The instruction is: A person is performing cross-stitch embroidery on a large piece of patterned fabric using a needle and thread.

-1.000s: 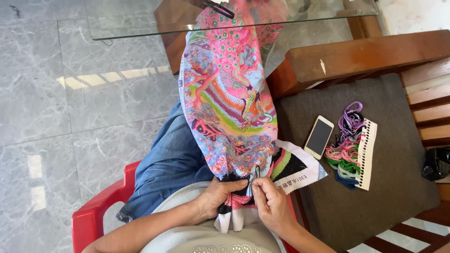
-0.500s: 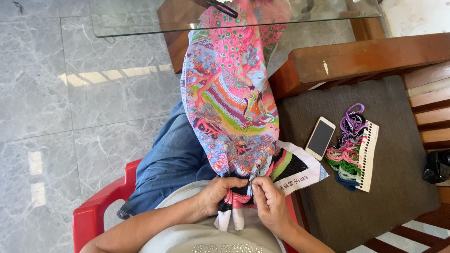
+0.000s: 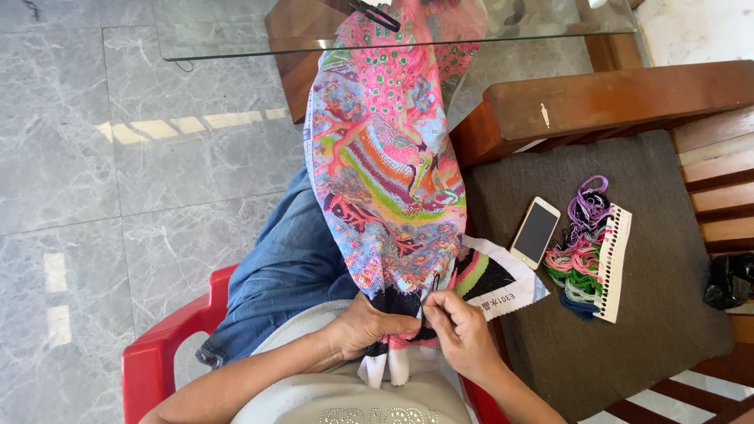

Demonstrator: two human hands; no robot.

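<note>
Between both hands (image 3: 424, 326), the colourful embroidery cloth (image 3: 389, 180) stretches away over the lap.

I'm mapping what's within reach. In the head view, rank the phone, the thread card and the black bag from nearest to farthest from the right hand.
From the right hand:
1. Phone, on the dark cushion just beyond the hand.
2. Thread card with coloured skeins, beside the phone on its far side.
3. Black bag, at the cushion's far edge by the wooden slats.
</note>
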